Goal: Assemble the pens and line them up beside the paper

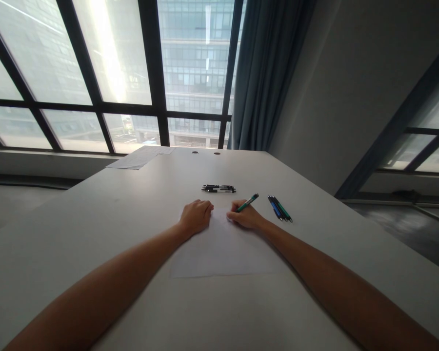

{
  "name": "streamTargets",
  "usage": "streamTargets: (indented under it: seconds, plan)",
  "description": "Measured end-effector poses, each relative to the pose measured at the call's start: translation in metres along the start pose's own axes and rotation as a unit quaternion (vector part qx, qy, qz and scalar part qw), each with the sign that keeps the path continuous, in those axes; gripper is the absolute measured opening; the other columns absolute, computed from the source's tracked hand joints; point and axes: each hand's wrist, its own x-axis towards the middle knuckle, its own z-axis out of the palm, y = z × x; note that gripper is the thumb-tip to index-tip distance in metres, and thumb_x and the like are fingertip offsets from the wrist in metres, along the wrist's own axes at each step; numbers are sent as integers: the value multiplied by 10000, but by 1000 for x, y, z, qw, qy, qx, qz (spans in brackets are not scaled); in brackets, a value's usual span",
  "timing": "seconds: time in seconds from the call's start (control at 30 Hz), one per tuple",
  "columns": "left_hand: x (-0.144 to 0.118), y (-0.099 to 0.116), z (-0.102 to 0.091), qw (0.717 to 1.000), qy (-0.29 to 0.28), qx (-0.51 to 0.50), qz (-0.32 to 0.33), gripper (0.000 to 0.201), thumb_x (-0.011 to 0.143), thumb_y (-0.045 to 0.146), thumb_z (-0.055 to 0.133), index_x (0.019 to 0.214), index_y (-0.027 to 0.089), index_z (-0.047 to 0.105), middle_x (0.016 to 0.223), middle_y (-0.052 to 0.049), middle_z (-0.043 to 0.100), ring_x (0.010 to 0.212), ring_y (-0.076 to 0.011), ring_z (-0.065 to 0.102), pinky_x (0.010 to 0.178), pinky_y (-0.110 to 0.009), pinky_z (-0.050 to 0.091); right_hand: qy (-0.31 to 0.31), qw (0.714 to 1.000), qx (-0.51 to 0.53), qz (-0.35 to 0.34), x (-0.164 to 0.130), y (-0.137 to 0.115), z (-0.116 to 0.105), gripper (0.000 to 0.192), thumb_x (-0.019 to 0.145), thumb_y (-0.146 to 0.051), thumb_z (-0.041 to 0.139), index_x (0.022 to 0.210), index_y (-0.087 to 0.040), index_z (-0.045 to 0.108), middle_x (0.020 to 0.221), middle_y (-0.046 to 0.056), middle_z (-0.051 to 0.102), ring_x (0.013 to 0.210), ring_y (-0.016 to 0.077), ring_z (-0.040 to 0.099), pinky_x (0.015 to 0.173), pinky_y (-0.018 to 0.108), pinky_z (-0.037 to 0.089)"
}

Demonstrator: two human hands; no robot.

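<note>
A sheet of white paper (219,258) lies on the table in front of me. My right hand (247,218) rests on its upper right part and grips a green pen (249,201), slanted with its top to the upper right. The writing tip is hidden by the fingers. On the paper's upper left lies my left hand (196,216), its fingers curled in and nothing visible in them. Beyond both hands is a cluster of black and white pens (218,188). Just right of my right hand lie several blue, black and green pens (280,208) side by side.
The long white table (149,195) reaches toward the windows. Further sheets of paper (139,158) lie at its far left edge. Two small dark discs (217,153) show at the far end. A blue curtain (263,83) hangs behind, beside a grey wall (336,97).
</note>
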Motion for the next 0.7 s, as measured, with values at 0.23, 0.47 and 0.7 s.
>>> streamTargets:
  seconds: [0.23,0.47,0.7]
  plan:
    - [-2,-1,1,999,8,-22,22,298,983,322,383,955,206,656,891,-51,709,877,-208,640,772,-321,491,165,985,2,-60,-4,-1,3,271,790,-441,633,855,-180,661,730,26,684,660,178,621,641,276,485]
    - [-4,-1,-5,976,7,-120,184,427,980,425,412,1350,227,486,1068,-67,687,921,-191,633,866,-336,494,173,962,-139,-159,-9,-5,3,353,952,-267,427,1257,-203,593,1068,70,710,956,232,680,867,344,522]
    - [-3,-1,-5,960,-8,-105,260,435,977,463,428,1332,236,540,1079,-103,678,990,-212,619,897,-345,491,176,950,-222,-135,-13,-17,11,508,928,-197,453,1436,-221,440,1253,70,647,1005,253,674,856,356,542]
